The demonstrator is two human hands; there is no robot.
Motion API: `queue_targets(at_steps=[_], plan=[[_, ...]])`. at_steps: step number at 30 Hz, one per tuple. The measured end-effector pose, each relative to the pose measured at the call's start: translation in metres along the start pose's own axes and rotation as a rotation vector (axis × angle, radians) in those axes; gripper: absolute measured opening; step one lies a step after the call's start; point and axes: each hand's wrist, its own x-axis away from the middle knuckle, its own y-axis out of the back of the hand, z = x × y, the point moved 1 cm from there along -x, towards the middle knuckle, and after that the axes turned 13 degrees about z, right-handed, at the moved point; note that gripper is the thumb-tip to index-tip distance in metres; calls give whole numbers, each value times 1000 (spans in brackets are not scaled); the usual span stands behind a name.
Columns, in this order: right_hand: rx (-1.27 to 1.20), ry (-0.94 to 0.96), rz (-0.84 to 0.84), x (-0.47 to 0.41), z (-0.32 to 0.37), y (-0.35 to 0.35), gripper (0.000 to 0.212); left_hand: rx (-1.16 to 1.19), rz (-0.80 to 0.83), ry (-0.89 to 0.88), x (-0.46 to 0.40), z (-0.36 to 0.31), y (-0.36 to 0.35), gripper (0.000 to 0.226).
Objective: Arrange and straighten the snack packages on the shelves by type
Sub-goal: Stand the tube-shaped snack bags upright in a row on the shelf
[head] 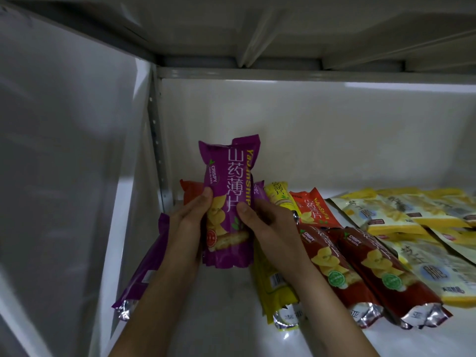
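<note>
**While both hands hold it: purple pack upright near the shelf's left back corner**

While I hold the purple pack [226, 202] upright, my left hand [189, 217] and right hand [262, 222] pinch its two sides, thumbs on the front and fingers curled behind. It stands near the left back corner of the shelf [296, 140], in front of a red pack [189, 191]. Another purple pack [144, 266] lies along the left edge. Risk: the film looks slick, so a loose grip could let it slide down. My right forearm hangs just above the yellow packs [277, 284] and dark red packs [334, 266]; lowering it carelessly could skew those rows.
</note>
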Motion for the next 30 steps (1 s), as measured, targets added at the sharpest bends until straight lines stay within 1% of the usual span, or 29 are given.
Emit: queue_targets(at_steps=[1, 3, 4, 6, 7, 10, 12, 15, 17, 20, 21, 23, 24, 27, 28, 30], plan=[[10, 9, -8, 0, 0, 1, 45, 11, -7, 6, 0, -1, -3, 57], [57, 16, -1, 0, -3, 1, 46, 40, -18, 18, 1, -2, -5, 73], [82, 16, 12, 0, -3, -1, 41, 49, -19, 22, 1, -2, -3, 78], [79, 23, 49, 2, -2, -4, 25, 60, -29, 22, 1, -4, 0, 77], [58, 26, 65, 3, -1, -4, 23, 69, -26, 25, 1, -4, 2, 77], [-24, 30, 69, 4, 0, -4, 38, 96, -11, 50, 2, -5, 3, 77], [-46, 41, 6, 3, 0, -4, 41, 86, 8, 62, 5, -6, -1, 69], [-25, 53, -101, 0, -1, 0, 41, 54, 55, 70, 7, -3, -10, 57], [15, 79, -118, -2, -4, 3, 41, 36, 45, 68, 7, -4, -13, 59], [95, 94, -115, -2, -6, 3, 47, 30, 4, 59, 5, -6, -11, 65], [106, 80, -93, -2, -7, 2, 45, 12, -13, 46, 4, -6, -9, 69], [95, 52, -55, -1, -8, 1, 36, -6, -41, 39, 2, -5, -4, 77], [80, 40, -43, 1, -7, 1, 33, 7, -45, 47, 2, -5, -3, 77], [77, 45, -71, 2, -3, 0, 42, 8, -33, 72, 4, -4, -2, 66], [73, 57, -88, 1, -2, 0, 50, 1, -24, 82, 4, -5, -5, 64], [95, 83, -110, -2, -3, 2, 76, -21, -3, 90, 5, -3, -10, 63]])
